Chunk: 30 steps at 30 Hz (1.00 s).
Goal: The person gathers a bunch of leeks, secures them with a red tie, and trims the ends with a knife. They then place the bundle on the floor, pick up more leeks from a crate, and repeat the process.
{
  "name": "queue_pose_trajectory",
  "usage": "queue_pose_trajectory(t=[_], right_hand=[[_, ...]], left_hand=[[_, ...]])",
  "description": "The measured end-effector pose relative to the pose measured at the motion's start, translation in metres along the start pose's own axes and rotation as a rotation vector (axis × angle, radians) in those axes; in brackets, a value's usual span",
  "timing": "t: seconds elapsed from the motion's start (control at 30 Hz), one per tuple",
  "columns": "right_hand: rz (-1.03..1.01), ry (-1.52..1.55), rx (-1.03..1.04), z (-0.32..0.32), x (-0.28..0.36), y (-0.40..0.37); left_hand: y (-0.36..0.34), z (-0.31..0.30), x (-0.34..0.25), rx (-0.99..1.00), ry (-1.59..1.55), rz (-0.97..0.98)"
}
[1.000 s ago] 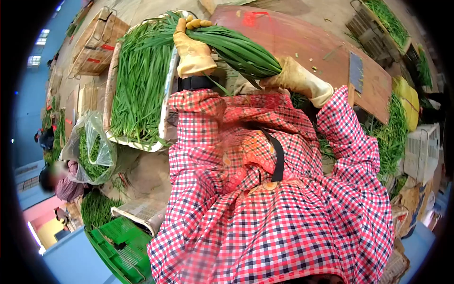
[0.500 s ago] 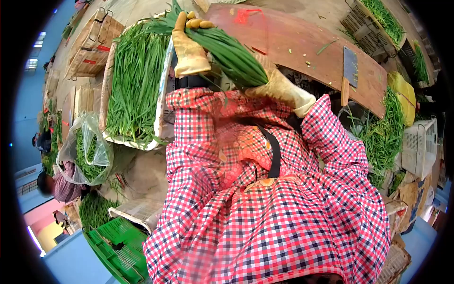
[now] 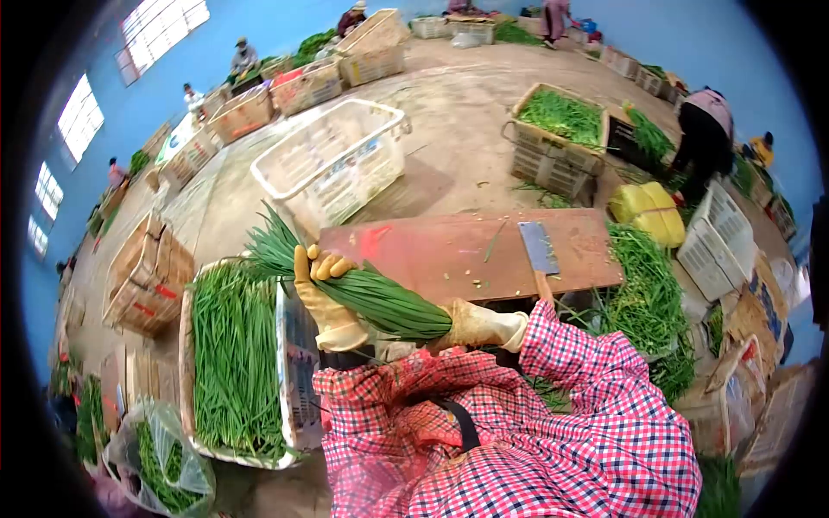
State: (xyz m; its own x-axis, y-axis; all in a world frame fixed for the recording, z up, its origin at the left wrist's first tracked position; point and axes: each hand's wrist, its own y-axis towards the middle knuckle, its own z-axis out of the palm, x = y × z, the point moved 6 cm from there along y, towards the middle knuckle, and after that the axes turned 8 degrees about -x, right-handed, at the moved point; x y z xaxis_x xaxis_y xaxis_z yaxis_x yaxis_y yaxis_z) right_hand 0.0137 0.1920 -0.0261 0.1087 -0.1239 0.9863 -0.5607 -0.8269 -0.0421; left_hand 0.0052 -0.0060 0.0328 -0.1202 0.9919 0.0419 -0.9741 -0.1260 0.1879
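A bundle of long green stalks (image 3: 389,300) lies across both gloved hands in front of the checked smock. My left hand (image 3: 326,293), in a yellowish glove, is wrapped round its leafy side, fingers curled over the top. At the bundle's other end is my right hand (image 3: 479,326), its glove against the stalk ends; the fingers are hidden behind or under the bundle. Beyond the hands lies a reddish wooden board (image 3: 414,259) with scattered bits on it. A cleaver (image 3: 540,250) rests flat near the board's right side, its wooden handle toward me.
Left of me stands a crate full of green stalks (image 3: 235,363). Ahead is a large white crate (image 3: 332,164). Loose greens (image 3: 648,298) and a yellow bundle (image 3: 648,214) lie to the right. A bent-over person (image 3: 704,129) works at the back right; others sit along the wall.
The view has tilted up, bringing the room, white crate and other people into sight. Both hands still hold the bundle, which now lies lower in view and more level.
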Motion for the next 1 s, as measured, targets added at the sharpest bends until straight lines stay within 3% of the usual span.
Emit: queue_pose_trajectory(t=[0.07,0.13,0.2,0.23,0.3,0.33,0.37,0.4,0.43,0.47,0.57,0.63,0.67,0.73,0.8,0.83,0.87,0.9,0.93,1.0], right_hand=[[0.265,-0.099,0.041,-0.018,-0.020,-0.019],[0.055,-0.245,-0.047,-0.038,0.008,-0.036],[-0.226,-0.487,-0.192,-0.069,0.038,-0.058],[-0.002,-0.569,-0.193,-0.090,0.057,-0.073],[0.138,-0.823,-0.313,-0.129,0.088,-0.104],[0.049,-1.002,-0.433,-0.143,0.101,-0.116],[0.080,-1.140,-0.395,-0.153,0.103,-0.125],[0.111,-1.278,-0.353,-0.160,0.105,-0.134],[0.144,-1.406,-0.309,-0.167,0.104,-0.143],[0.011,-1.441,-0.373,-0.174,0.113,-0.151],[-0.037,-1.511,-0.391,-0.183,0.116,-0.160],[-0.178,-1.630,-0.279,-0.193,0.099,-0.156],[-0.118,-1.666,-0.285,-0.207,0.102,-0.153],[-0.008,-1.696,-0.250,-0.221,0.096,-0.138],[0.154,-1.717,-0.332,-0.206,0.132,-0.125],[0.019,-1.699,-0.421,-0.202,0.141,-0.119],[-0.115,-1.671,-0.511,-0.200,0.145,-0.115],[-0.267,-1.692,-0.591,-0.195,0.147,-0.108],[-0.242,-1.668,-0.687,-0.191,0.144,-0.096],[-0.187,-1.608,-0.882,-0.171,0.133,-0.077]], left_hand=[[0.009,-0.001,0.018,-0.011,0.007,-0.032],[0.013,0.005,0.036,0.040,0.017,-0.071],[0.018,0.003,0.038,0.037,0.200,0.030],[0.019,0.005,0.035,-0.003,0.252,0.129],[0.021,0.005,0.029,0.008,0.173,0.152],[0.019,0.010,0.027,-0.017,0.074,0.142],[0.027,-0.002,0.006,0.031,0.209,0.268],[0.024,0.005,0.001,0.097,0.380,0.190],[0.037,-0.019,-0.029,0.092,0.347,0.134],[0.043,-0.012,-0.028,0.088,0.313,0.083],[0.028,0.000,-0.023,0.155,0.617,0.168],[0.026,0.013,-0.018,-0.068,0.760,0.275],[0.023,0.021,-0.015,-0.183,0.827,0.337],[0.001,0.054,0.027,0.048,1.018,0.272],[-0.023,0.070,0.073,0.219,1.212,0.163],[-0.035,0.081,0.108,0.366,1.255,-0.079],[-0.049,0.086,0.141,0.562,1.112,-0.168],[-0.049,0.064,0.164,0.540,1.237,-0.364],[-0.054,0.058,0.187,0.433,1.296,-0.486],[-0.043,0.014,0.212,0.403,1.124,-0.446]])
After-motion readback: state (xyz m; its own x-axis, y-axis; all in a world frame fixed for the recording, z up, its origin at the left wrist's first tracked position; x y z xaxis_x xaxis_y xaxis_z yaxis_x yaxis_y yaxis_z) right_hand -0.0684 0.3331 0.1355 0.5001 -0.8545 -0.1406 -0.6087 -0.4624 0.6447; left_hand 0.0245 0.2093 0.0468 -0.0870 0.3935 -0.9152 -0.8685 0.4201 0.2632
